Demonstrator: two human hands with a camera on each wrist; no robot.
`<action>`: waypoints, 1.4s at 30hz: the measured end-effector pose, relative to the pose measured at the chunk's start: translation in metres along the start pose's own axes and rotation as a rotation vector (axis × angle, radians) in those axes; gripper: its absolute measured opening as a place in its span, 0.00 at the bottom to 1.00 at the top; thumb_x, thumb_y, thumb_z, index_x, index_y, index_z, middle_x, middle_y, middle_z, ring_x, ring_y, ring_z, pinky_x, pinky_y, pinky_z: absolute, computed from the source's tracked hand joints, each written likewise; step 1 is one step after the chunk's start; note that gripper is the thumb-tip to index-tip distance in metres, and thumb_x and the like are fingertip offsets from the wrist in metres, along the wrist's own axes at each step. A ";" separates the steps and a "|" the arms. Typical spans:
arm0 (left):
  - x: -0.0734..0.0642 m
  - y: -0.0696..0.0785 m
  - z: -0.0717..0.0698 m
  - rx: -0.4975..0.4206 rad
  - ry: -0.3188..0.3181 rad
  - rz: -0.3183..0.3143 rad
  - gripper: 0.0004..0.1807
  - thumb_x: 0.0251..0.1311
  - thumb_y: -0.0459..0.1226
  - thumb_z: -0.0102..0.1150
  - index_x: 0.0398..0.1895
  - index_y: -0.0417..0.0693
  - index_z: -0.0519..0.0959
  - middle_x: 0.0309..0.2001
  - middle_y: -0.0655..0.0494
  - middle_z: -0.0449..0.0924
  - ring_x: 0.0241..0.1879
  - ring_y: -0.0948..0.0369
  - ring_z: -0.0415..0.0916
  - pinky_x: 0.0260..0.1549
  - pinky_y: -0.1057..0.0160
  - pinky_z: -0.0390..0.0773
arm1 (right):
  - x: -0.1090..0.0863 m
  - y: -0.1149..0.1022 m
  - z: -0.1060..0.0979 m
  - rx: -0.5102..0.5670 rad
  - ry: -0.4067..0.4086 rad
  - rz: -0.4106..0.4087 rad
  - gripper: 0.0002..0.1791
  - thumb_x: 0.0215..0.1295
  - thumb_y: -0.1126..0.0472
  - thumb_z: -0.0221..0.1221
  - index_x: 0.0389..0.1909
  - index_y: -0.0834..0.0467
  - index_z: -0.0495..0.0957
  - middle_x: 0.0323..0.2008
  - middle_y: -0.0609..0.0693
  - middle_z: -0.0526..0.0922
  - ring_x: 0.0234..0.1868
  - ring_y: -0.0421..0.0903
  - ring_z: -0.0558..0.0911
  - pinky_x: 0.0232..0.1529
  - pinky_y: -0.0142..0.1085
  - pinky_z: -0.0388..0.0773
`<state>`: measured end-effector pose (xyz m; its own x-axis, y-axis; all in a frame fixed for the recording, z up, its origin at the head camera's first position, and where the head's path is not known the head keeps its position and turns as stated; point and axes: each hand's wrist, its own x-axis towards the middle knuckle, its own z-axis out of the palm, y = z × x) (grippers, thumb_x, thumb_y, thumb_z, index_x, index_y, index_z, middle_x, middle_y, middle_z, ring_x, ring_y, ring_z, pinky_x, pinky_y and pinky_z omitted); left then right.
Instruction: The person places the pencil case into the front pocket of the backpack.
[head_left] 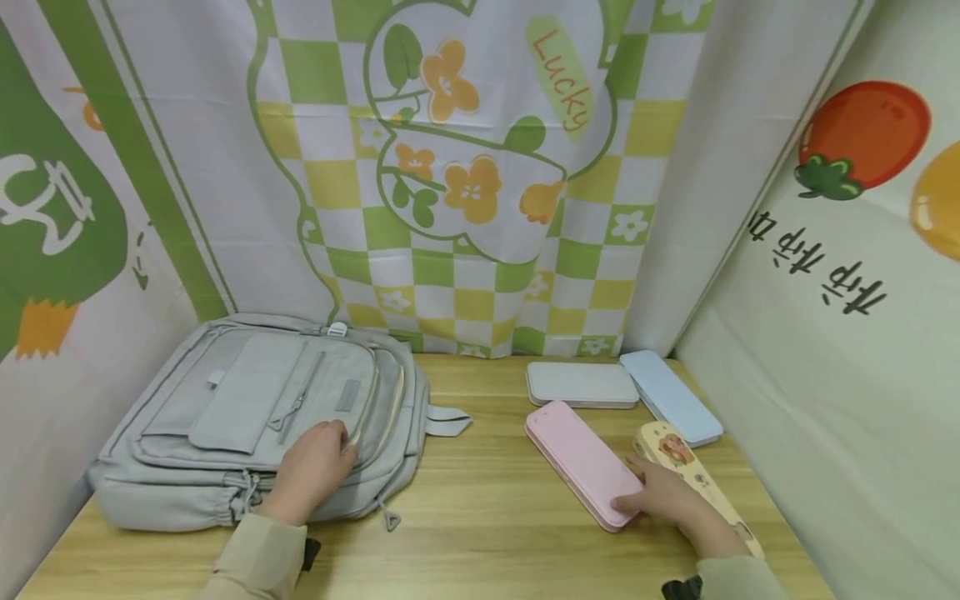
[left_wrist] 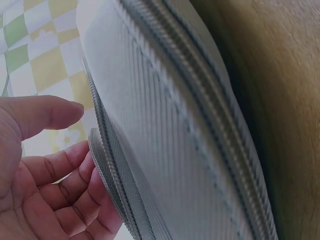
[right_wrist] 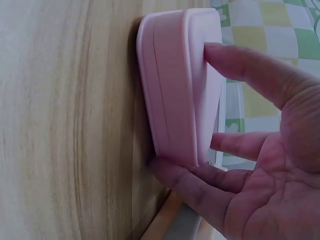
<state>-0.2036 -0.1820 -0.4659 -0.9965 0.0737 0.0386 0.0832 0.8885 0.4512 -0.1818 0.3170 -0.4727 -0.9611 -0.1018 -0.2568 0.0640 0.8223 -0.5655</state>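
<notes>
A grey backpack (head_left: 300, 392) lies on its back on the wooden table at left. My left hand (head_left: 318, 462) is at its zippered front pocket. In the left wrist view, the loosely bent fingers (left_wrist: 75, 175) meet the edge of the open zipper (left_wrist: 107, 135), and the thumb stands apart from them. My right hand (head_left: 667, 496) holds a pink pencil case (head_left: 581, 462) near its close end. The right wrist view shows the thumb on the lid and fingers (right_wrist: 190, 185) along the side and lower edge of the pink case (right_wrist: 172, 85).
Behind the pink case lie a white case (head_left: 581, 383) and a light blue case (head_left: 671, 396). A yellow case (head_left: 697, 475) with cartoon prints lies beside and partly under my right forearm. Printed curtains (head_left: 465, 275) enclose the table (head_left: 465, 533) at the back and sides.
</notes>
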 end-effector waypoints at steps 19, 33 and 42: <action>-0.001 0.000 0.001 0.041 0.012 -0.011 0.09 0.64 0.35 0.64 0.41 0.36 0.80 0.36 0.47 0.80 0.36 0.49 0.79 0.38 0.44 0.79 | -0.004 0.009 0.004 0.342 0.032 0.069 0.43 0.60 0.68 0.70 0.69 0.82 0.58 0.56 0.77 0.77 0.54 0.60 0.81 0.54 0.49 0.79; -0.003 0.000 0.004 0.073 0.035 0.003 0.06 0.62 0.27 0.61 0.41 0.35 0.79 0.34 0.46 0.80 0.32 0.51 0.79 0.30 0.49 0.79 | -0.006 0.023 0.016 0.797 0.134 0.132 0.35 0.69 0.70 0.63 0.66 0.87 0.56 0.55 0.76 0.76 0.52 0.52 0.83 0.53 0.37 0.81; -0.006 0.006 -0.009 0.067 0.060 0.023 0.05 0.70 0.30 0.57 0.38 0.36 0.81 0.31 0.49 0.79 0.26 0.56 0.74 0.25 0.54 0.76 | -0.010 0.017 0.017 0.926 0.223 0.158 0.28 0.71 0.73 0.60 0.63 0.82 0.59 0.42 0.53 0.82 0.37 0.39 0.84 0.46 0.33 0.82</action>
<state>-0.1973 -0.1809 -0.4558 -0.9924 0.0688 0.1022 0.1036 0.9153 0.3893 -0.1667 0.3225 -0.4925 -0.9462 0.1590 -0.2818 0.2915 0.0405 -0.9557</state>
